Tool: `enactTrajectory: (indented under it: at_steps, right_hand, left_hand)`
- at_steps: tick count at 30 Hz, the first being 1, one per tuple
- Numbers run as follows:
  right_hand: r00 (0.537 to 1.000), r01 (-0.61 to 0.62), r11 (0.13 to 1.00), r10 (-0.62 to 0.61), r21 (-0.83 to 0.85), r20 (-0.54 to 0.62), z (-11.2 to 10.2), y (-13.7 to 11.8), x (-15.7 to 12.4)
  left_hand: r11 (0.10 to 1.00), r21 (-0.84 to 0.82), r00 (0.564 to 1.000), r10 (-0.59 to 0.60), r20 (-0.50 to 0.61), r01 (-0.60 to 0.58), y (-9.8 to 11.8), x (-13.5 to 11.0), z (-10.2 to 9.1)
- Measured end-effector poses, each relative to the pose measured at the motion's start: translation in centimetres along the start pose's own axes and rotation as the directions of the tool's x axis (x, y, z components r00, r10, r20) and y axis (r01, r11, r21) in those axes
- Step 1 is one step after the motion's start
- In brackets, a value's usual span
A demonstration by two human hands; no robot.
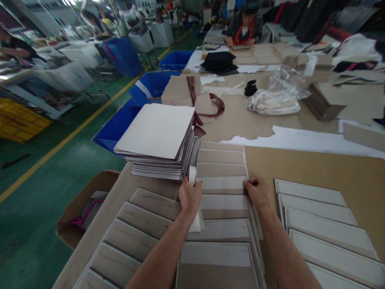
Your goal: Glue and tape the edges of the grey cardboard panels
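A row of overlapping beige panels (214, 277) runs up the table before me, white bands crossing several of them. Across one panel between my hands lies a white strip (221, 183). My left hand (190, 196) is closed at its left end, and more white strips (197, 222) show above and below that hand. At the strip's right end my right hand (257, 190) pinches with thumb and finger; the fingertips partly hide the strip's end. A tall stack of pale boards (159, 128) stands just beyond my left hand.
Brown-streaked panels (138, 220) fan out at left, white-faced panels (321, 220) at right. A cardboard box (69, 224) sits beside the table's left edge, near blue bins (111, 124). Farther back are a clear plastic bag (276, 96) and a person (245, 28) at the table.
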State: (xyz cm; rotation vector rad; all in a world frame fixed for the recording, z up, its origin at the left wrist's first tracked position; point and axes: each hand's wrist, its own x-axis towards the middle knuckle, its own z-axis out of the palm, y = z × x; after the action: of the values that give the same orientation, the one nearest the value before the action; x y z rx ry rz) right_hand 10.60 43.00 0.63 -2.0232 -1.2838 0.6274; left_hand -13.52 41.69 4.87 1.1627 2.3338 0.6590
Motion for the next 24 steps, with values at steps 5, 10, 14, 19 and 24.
enactTrajectory:
  at_steps: [5, 10, 14, 19, 24]
  right_hand:
    - [0.993, 0.064, 0.998, -0.066, -0.030, -0.093, -0.8, -0.9, -0.3]
    - [0.979, 0.204, 0.976, -0.206, -0.079, -0.011, 0.9, -3.6, -2.0]
    - [0.973, 0.225, 0.964, -0.216, -0.139, 0.083, 2.5, -4.8, -2.1]
    - [0.976, 0.205, 0.959, -0.185, -0.195, 0.115, 2.5, -4.6, -1.5]
    - [0.977, 0.202, 0.952, -0.179, -0.230, 0.115, 2.4, -4.4, -1.4]
  left_hand:
    - [1.000, -0.002, 1.000, 0.019, -0.003, -0.019, -0.1, 0.0, 0.0]
    - [0.999, 0.020, 0.999, 0.046, -0.009, -0.046, -0.2, -0.2, 0.0]
    - [0.997, 0.045, 0.998, 0.066, -0.011, -0.066, -0.3, -0.2, 0.0]
    - [0.996, 0.056, 0.998, 0.069, -0.007, -0.068, -0.4, -0.1, 0.0]
    - [0.996, 0.040, 0.997, 0.075, -0.011, -0.075, -0.6, -0.6, -0.8]
